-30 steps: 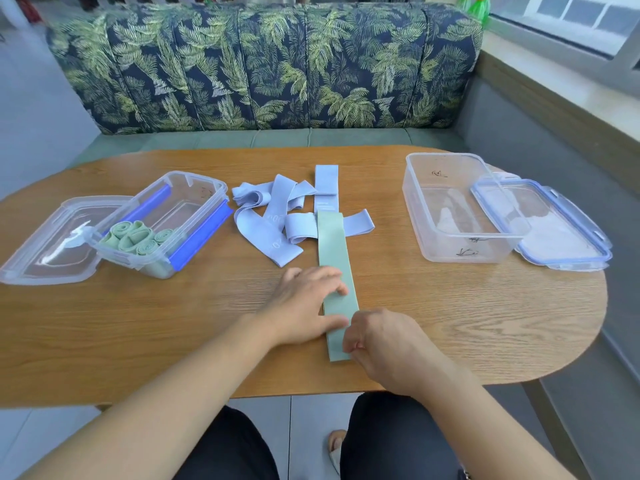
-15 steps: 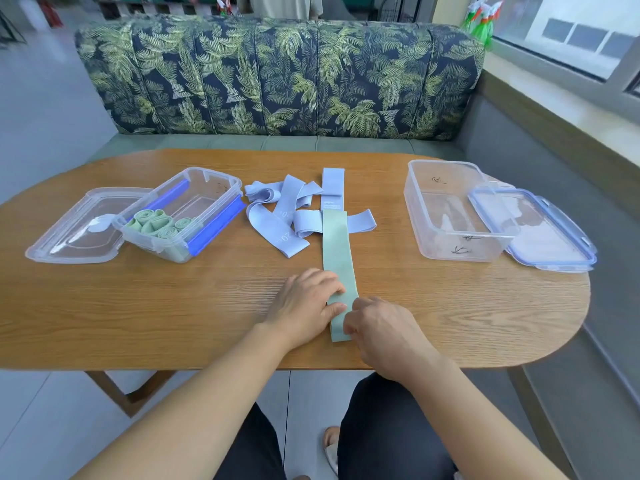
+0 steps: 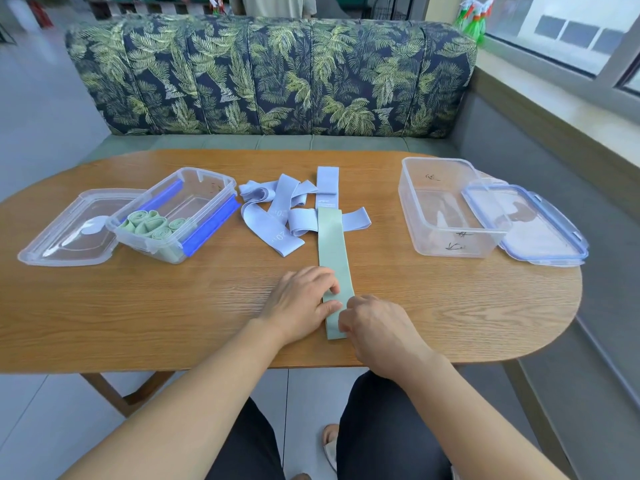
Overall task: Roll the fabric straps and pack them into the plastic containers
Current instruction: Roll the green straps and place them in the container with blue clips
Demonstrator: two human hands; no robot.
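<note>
Two hands of mine met at the near end of one green strap (image 3: 334, 258), which lay flat and unrolled on the wooden table (image 3: 138, 306), running away from me toward the pile of lilac straps (image 3: 277, 220); its far end lay over that pile. My left hand (image 3: 301, 303) rested with relaxed fingers, the fingertips and thumb pressing on the strap's left edge. My right hand (image 3: 377, 327) sat at the strap's right edge, just beside the left hand, knuckles up and fingers curled under; the fingertips were hidden, so I cannot tell whether they pinched the cloth or only touched it.

To the left stood a clear container (image 3: 207, 188) with blue side clips, holding several rolled green straps (image 3: 149, 225) at its near end; it overlapped the edge of its clear lid (image 3: 65, 233), which lay further left. To the right, well apart from the strap, stood a second clear container (image 3: 446, 209) with no straps in it, and its blue-rimmed lid (image 3: 526, 226) lay against its right side. A leaf-patterned sofa (image 3: 270, 77) stood behind the table.
</note>
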